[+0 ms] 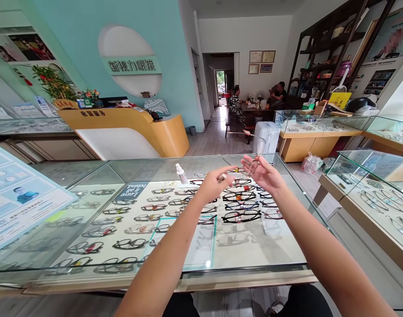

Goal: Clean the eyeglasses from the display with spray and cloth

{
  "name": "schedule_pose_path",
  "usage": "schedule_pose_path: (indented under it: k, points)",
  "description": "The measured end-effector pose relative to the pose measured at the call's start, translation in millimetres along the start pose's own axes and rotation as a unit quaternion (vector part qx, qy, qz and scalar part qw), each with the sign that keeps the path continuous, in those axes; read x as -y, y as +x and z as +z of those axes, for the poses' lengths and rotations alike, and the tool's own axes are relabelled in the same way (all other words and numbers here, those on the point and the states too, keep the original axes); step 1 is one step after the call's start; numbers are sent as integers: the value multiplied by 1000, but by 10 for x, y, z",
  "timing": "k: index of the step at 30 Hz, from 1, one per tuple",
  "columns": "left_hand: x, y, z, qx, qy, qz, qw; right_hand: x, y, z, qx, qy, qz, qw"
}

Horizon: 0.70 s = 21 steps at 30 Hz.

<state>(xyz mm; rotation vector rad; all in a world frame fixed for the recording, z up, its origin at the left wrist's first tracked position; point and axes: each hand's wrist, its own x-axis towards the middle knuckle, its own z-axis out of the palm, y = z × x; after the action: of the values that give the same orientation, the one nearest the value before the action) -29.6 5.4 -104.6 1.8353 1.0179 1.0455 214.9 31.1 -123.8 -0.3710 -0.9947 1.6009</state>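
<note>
My right hand (264,175) is raised above the glass display counter (283,259), its fingers closed on a thin-rimmed pair of eyeglasses (253,167). One slender temple sticks up past the fingertips. My left hand (215,184) is close beside it on the left, index finger stretched toward the eyeglasses. Its other fingers are curled around a small greyish thing (222,178) that I cannot make out. Under the glass, between and below my hands, lie rows of spectacle frames (241,216), several with red or orange tags. A white spray bottle (181,174) stands left of my left hand.
A blue-and-white printed sheet (26,198) leans in at the left. Beyond the counter are a yellow reception desk (122,125) and a pale suitcase (266,138). Two people sit at a table in the back. More glass cases (376,189) stand at the right.
</note>
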Motion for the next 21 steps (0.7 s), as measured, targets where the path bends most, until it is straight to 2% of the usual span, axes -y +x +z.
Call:
schedule_pose_path:
  k: [2, 3, 6, 8, 9, 11, 14, 21]
  points:
    - [35, 59, -72, -109, -122, -11, 987, 23, 5, -27, -24, 14, -1, 1000]
    - [63, 94, -118, -172, -185, -25, 967, 36, 8, -39, -35, 18, -2, 999]
    - [185, 201, -281, -348, -334, -87, 871, 65, 13, -65, -51, 15, -5, 999]
    - [281, 254, -388, -424, -394, -125, 806, 71, 15, -72, -50, 9, -1, 999]
    - [328, 272, -437, -448, -410, -135, 783, 71, 14, -74, -50, 7, 2, 999]
    - [411, 293, -525, -479, -418, -142, 759, 67, 11, -72, -50, 7, 5, 999]
    - [506, 304, -629, -497, -419, -151, 745, 69, 2, -61, -55, 9, 6, 998]
    - [687, 334, -751, -463, -447, -208, 737, 90, -13, -40, -50, 6, 9, 999]
